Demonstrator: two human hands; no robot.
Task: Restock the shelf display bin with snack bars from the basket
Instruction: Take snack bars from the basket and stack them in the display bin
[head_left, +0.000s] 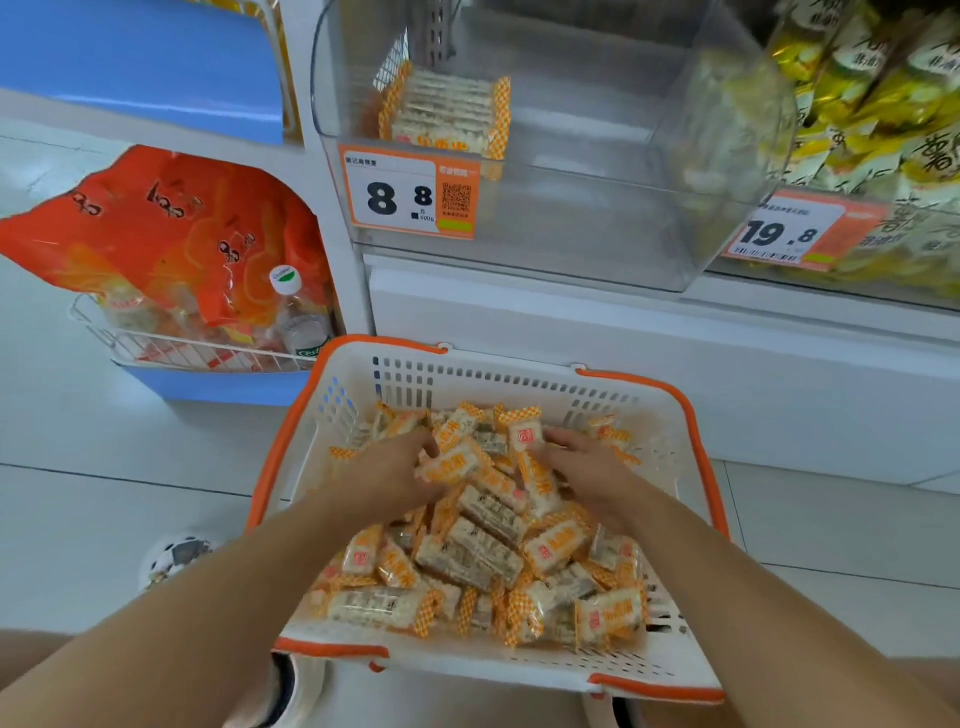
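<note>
A white basket with an orange rim (696, 431) sits on the floor below me, heaped with several snack bars (488, 551) in orange-checked wrappers. Both my hands are down in the pile. My left hand (395, 467) curls its fingers round a bar at the pile's top. My right hand (582, 462) grips bars beside it, an upright one at its fingertips. The clear display bin (571, 218) on the shelf above holds one neat row of the same bars (447, 114) at its back left; most of its floor is bare.
An 8.8 price tag (410, 195) is fixed to the bin's front. A bin of yellow packets (872, 104) with a 19.8 tag stands to the right. An orange bag (171, 234) and a bottle lie in a wire tray at the left. White floor tiles surround the basket.
</note>
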